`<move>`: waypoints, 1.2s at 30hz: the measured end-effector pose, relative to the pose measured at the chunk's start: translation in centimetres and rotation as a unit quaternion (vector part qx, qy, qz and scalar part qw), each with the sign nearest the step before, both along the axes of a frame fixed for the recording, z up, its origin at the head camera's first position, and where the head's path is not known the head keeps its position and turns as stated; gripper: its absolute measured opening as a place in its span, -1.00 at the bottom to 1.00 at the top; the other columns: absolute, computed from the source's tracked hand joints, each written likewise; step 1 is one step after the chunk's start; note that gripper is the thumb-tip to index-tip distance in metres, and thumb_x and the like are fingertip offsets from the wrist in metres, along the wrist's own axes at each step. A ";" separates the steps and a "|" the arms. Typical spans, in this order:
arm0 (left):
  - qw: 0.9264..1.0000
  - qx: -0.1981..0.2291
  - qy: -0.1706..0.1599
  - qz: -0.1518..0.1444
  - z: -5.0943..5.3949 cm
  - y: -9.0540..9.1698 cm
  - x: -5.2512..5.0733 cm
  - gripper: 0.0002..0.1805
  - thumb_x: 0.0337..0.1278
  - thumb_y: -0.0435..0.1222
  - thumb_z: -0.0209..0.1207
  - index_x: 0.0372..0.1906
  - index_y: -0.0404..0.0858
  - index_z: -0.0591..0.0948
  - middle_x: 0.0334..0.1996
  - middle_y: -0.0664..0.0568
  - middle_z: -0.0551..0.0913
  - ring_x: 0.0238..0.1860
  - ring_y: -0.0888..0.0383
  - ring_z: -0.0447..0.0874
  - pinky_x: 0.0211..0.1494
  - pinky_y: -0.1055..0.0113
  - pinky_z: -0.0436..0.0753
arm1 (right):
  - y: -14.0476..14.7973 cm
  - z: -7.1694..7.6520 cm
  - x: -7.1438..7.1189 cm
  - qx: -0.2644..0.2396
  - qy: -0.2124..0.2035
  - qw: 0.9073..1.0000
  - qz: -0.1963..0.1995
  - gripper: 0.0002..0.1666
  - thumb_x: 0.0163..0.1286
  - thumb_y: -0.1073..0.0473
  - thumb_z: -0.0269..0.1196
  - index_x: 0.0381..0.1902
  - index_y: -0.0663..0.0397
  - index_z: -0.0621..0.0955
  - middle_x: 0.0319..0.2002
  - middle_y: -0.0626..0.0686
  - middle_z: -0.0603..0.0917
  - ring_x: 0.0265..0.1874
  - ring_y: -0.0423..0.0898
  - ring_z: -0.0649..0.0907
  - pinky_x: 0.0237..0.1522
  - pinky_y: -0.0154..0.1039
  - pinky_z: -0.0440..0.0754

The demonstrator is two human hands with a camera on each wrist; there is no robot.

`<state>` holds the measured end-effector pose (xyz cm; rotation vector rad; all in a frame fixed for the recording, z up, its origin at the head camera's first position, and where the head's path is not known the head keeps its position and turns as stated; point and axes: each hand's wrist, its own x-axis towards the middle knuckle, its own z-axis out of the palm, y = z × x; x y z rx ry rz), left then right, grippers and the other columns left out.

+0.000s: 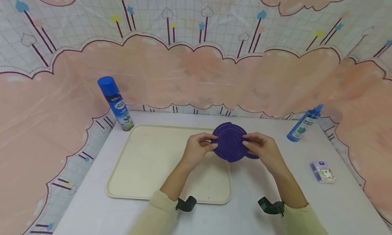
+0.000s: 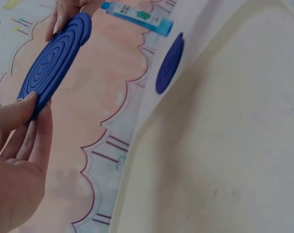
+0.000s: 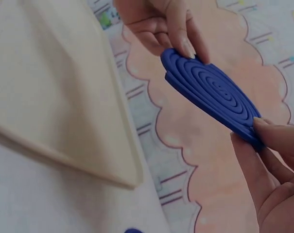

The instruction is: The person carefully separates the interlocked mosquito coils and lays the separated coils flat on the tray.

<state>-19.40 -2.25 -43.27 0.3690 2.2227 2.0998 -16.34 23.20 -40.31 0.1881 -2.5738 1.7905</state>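
We see both hands on one coil, raised off the table, its outline crossing the far right corner of the tray in the head view. The left hand pinches one edge between thumb and fingers; the right hand pinches the opposite edge the same way. We judge that this two-sided hold steadies the coil and shares its weight, sparing thin turns that look easy to snap. A second coil lies just right of the tray, probably set there to be within easy reach. The can stands by the tray's far left corner, while the bottle and the box sit well to the tray's right; we think they are spread out to leave working room.
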 end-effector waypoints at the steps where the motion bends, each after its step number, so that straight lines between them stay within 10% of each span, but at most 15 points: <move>1: 1.000 0.005 0.003 0.004 0.2 -0.4 -0.1 -0.71 0.09 -0.57 0.36 -0.04 -0.41 0.73 -0.13 -0.33 0.76 -0.32 0.23 0.78 -0.22 0.46 0.75 | -0.5 0.1 -0.3 -0.005 0.000 1.000 0.002 -0.58 0.47 0.17 0.30 0.20 0.24 0.60 0.06 0.15 0.71 -0.13 -0.40 0.75 -0.08 -0.37 0.77; 14: 0.994 0.039 0.026 0.094 2.8 -4.8 -0.9 -0.71 0.13 -0.54 0.36 -0.01 -0.44 0.70 -0.09 -0.30 0.76 -0.28 0.31 0.77 -0.14 0.47 0.77 | -5.8 1.7 -3.0 -0.128 -0.009 0.992 0.015 -0.74 0.42 0.39 0.26 -0.01 0.33 0.46 -0.27 -0.18 0.71 -0.24 -0.33 0.77 -0.11 -0.28 0.80; 20: 0.987 0.074 0.046 0.135 3.6 -5.9 -1.0 -0.72 0.08 -0.57 0.37 -0.05 -0.47 0.70 -0.26 -0.03 0.81 -0.34 0.35 0.76 -0.17 0.47 0.78 | -7.6 2.5 -4.0 -0.174 -0.010 0.985 0.015 -0.43 0.40 0.42 0.27 0.31 0.28 0.36 -0.21 -0.17 0.76 -0.23 -0.29 0.79 -0.11 -0.26 0.80; 36: 0.987 0.079 0.039 0.137 4.3 -7.1 -0.5 -0.70 0.07 -0.57 0.37 -0.04 -0.51 0.68 -0.40 0.35 0.76 -0.34 0.35 0.73 -0.19 0.48 0.77 | -9.1 2.7 -4.3 -0.174 0.004 0.985 0.012 -0.46 0.39 0.38 0.31 0.30 0.29 0.49 -0.25 -0.21 0.73 -0.26 -0.33 0.78 -0.13 -0.32 0.79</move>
